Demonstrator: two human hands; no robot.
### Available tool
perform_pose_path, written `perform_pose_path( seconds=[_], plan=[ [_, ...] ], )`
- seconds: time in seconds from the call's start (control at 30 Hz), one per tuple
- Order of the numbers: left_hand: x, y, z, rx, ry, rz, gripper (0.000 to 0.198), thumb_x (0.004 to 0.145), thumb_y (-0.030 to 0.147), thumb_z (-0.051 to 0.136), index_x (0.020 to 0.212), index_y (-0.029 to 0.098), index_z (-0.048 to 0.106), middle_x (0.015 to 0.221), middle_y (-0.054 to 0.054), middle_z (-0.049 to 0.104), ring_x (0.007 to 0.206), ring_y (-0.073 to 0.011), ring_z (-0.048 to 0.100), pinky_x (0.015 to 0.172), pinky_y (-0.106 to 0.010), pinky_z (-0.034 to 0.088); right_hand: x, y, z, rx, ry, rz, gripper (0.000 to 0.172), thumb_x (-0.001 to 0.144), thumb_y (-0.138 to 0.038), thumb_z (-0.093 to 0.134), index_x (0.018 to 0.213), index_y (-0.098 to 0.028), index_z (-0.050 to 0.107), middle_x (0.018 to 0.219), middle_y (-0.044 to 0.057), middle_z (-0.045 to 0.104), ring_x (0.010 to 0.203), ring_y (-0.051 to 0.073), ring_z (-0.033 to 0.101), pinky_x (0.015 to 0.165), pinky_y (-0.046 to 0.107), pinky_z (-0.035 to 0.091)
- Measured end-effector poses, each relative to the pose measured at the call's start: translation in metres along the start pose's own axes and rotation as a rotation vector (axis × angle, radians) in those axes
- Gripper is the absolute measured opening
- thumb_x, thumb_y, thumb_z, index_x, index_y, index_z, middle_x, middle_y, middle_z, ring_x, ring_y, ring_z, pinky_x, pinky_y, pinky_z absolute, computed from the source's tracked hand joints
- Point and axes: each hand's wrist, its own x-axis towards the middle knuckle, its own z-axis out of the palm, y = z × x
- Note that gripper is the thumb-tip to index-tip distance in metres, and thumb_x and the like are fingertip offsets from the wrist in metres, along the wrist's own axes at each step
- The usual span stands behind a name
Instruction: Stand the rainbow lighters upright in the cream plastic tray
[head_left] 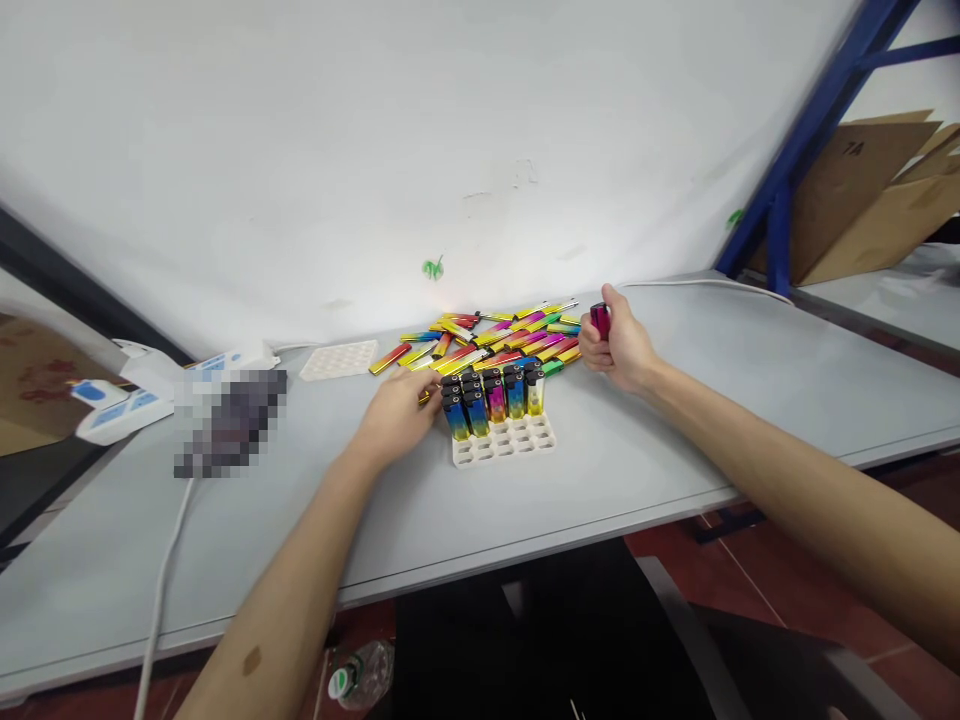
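A white tray (504,447) with rows of slots stands on the grey table, its back rows filled with upright lighters (496,398) in blue, pink and yellow with black tops. My left hand (397,418) is at the left side of these lighters, fingers curled in and fingertips against the nearest ones. Something small and dark shows between its thumb and fingers, too hidden to name. Raised to the right of the tray, my right hand (621,350) is closed around a pink lighter (600,320), with its upper end showing beside the raised thumb.
Behind the tray spreads a heap of shiny coloured lighters (480,345). To its left lies a second white slotted tray (339,361). White power strips (135,412) and a blurred-out dark object (238,425) with a cable are on the left. A blue frame (780,235) borders the right.
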Motion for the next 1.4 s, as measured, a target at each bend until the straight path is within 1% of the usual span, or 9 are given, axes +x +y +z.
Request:
perform_pose_path(
  seconds=[0.2,0.37,0.43,0.6,0.83,1.13,1.2,1.27,1.4],
  plan=[
    [0.001,0.000,0.000,0.011,0.002,0.006,0.020,0.081,0.018,0.049,0.090,0.022,0.066,0.085,-0.006,0.070,0.093,-0.0279,0.061,0.075,-0.039,0.049,0.001,-0.001,0.002,0.005,0.009,-0.027,0.050,0.093,-0.056,0.040,0.057,-0.024,0.027,0.042,-0.007,0.018,0.039,0.009,0.009,0.037,0.025,0.008],
    [0.000,0.000,0.000,-0.001,-0.001,-0.013,0.023,0.082,0.018,0.049,0.096,0.022,0.067,0.086,-0.007,0.069,0.094,-0.0285,0.061,0.077,-0.039,0.049,0.000,0.002,0.004,-0.008,0.000,-0.019,0.048,0.095,-0.049,0.039,0.055,-0.023,0.030,0.043,-0.006,0.019,0.038,0.008,0.010,0.038,0.024,0.008],
    [0.000,0.000,0.000,0.000,0.000,-0.014,0.024,0.082,0.018,0.049,0.096,0.022,0.068,0.087,-0.007,0.069,0.095,-0.0285,0.061,0.077,-0.039,0.049,0.000,0.003,0.004,-0.005,0.004,-0.005,0.050,0.095,-0.050,0.039,0.055,-0.023,0.030,0.044,-0.007,0.018,0.038,0.008,0.010,0.038,0.024,0.008],
    [0.000,0.000,0.000,0.005,-0.004,-0.016,0.022,0.082,0.018,0.050,0.095,0.022,0.067,0.087,-0.006,0.069,0.095,-0.0283,0.061,0.078,-0.039,0.048,0.001,0.006,0.003,-0.015,0.013,0.013,0.056,0.093,-0.065,0.041,0.057,-0.024,0.029,0.044,-0.007,0.018,0.038,0.008,0.011,0.037,0.025,0.008],
    [0.000,0.000,0.000,-0.006,-0.004,-0.007,0.021,0.081,0.019,0.049,0.092,0.022,0.067,0.085,-0.006,0.068,0.093,-0.0286,0.061,0.076,-0.040,0.048,0.002,0.006,0.003,-0.027,-0.026,-0.005,0.049,0.093,-0.055,0.040,0.057,-0.024,0.029,0.044,-0.007,0.018,0.038,0.008,0.009,0.038,0.024,0.008],
    [0.001,0.001,0.000,0.010,-0.006,-0.013,0.019,0.081,0.019,0.049,0.090,0.023,0.066,0.083,-0.006,0.068,0.092,-0.0285,0.061,0.075,-0.040,0.048,0.002,0.008,0.002,-0.016,-0.022,0.041,0.050,0.093,-0.059,0.040,0.059,-0.024,0.032,0.045,-0.008,0.018,0.038,0.008,0.010,0.037,0.023,0.010],
    [0.001,0.000,0.000,0.008,-0.005,-0.009,0.019,0.082,0.019,0.049,0.089,0.023,0.065,0.083,-0.006,0.068,0.092,-0.0286,0.061,0.075,-0.040,0.048,0.004,0.009,0.002,-0.001,-0.034,0.041,0.049,0.094,-0.059,0.037,0.061,-0.023,0.038,0.046,-0.007,0.022,0.038,0.009,0.016,0.037,0.023,0.014],
    [0.001,0.000,0.000,0.007,-0.005,-0.006,0.018,0.081,0.020,0.049,0.089,0.023,0.065,0.083,-0.006,0.068,0.091,-0.0286,0.061,0.075,-0.040,0.048,0.005,0.012,0.003,0.008,-0.042,-0.007,0.045,0.095,-0.057,0.041,0.067,-0.022,0.047,0.049,-0.005,0.033,0.040,0.010,0.028,0.038,0.024,0.024],
    [0.000,0.002,-0.001,0.003,0.003,-0.016,0.020,0.081,0.020,0.049,0.091,0.023,0.066,0.083,-0.006,0.068,0.091,-0.0282,0.060,0.075,-0.040,0.049,0.003,0.013,0.004,-0.111,-0.099,-0.110,0.038,0.086,-0.058,0.065,0.080,-0.021,0.057,0.066,0.000,0.059,0.058,0.014,0.055,0.054,0.027,0.047]
  ],
)
